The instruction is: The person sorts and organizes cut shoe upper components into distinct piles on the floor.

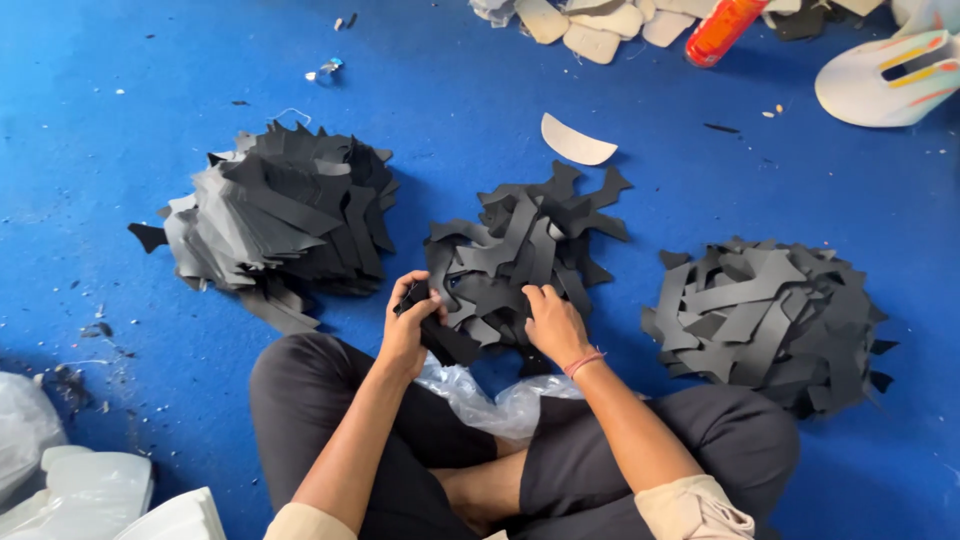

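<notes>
A single head-worn camera looks steeply down and forward from above the seated person's crossed legs, close over the blue floor. The view reaches three heaps of black cut pieces; no second view overlaps.

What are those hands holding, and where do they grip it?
The left hand grips a small bunch of black cut pieces near its end. The right hand rests on the middle pile; whether it grips anything cannot be told.
</notes>
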